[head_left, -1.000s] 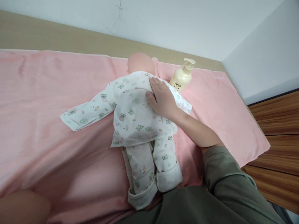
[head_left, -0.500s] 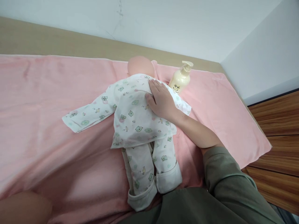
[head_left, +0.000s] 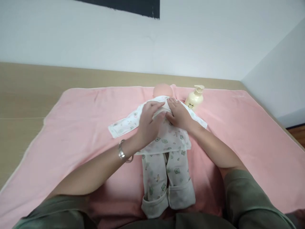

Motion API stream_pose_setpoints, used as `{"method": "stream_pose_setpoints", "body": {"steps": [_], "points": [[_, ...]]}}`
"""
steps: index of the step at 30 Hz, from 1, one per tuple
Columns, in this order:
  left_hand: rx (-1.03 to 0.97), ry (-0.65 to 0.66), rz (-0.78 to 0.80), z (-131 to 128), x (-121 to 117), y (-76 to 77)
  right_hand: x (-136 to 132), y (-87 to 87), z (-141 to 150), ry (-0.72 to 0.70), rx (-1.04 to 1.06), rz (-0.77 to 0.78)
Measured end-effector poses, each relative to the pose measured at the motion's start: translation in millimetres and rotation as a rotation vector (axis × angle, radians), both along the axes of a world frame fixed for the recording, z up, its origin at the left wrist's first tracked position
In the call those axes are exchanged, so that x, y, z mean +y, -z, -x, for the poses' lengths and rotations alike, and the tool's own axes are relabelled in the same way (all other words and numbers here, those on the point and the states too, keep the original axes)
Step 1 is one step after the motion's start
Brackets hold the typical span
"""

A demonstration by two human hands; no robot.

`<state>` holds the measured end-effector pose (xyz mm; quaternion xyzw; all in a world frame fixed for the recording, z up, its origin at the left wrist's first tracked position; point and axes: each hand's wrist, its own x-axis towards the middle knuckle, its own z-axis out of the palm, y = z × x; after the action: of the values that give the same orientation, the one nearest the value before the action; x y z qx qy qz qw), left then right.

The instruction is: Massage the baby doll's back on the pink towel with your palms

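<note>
A baby doll lies on a pink cloth, its head toward the wall and the back of the head showing. It wears a white printed top and matching trousers with turned-up cuffs. My right hand rests flat on the upper right of the doll's back, fingers stretched out. Over the left part of the back is my left hand, slightly blurred, its fingers apart and curved, holding nothing. Whether its fingertips touch the top I cannot tell. A silver bracelet circles the left wrist.
A cream pump bottle stands just beyond the doll's right sleeve, close to my right hand. The pink cloth covers a wooden surface that meets a pale wall. A dark panel shows at the top.
My left hand has come in from the lower left to over the doll's back. My right hand stays on the back. The view has shifted, with the doll appearing smaller and farther off.
</note>
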<state>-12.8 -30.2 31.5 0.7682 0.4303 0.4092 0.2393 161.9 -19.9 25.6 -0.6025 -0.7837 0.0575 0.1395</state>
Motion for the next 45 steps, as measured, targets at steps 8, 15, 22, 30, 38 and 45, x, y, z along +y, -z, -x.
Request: {"method": "stream_pose_setpoints", "body": {"steps": [8,15,22,30,38,45], "points": [[0.195,-0.049,0.073,-17.2,38.5,24.9,-28.7,8.0,20.8,0.064,0.015,-0.155],[0.409,-0.092,-0.001,-18.0,21.6,24.3,-18.3,4.8,12.8,0.021,0.07,-0.073],[0.445,-0.044,-0.046,-18.0,14.7,24.8,-5.3,11.0,11.4,0.133,0.002,-0.089],[0.495,-0.074,0.057,-13.5,40.0,20.1,-42.3,8.1,32.5,0.068,-0.106,-0.22],[0.472,-0.102,-0.019,-14.6,33.1,25.2,-23.8,6.1,21.7,0.077,0.124,-0.106],[0.452,-0.119,-0.071,-16.6,20.3,25.4,-8.4,7.1,15.5,0.146,0.21,0.015]]}}
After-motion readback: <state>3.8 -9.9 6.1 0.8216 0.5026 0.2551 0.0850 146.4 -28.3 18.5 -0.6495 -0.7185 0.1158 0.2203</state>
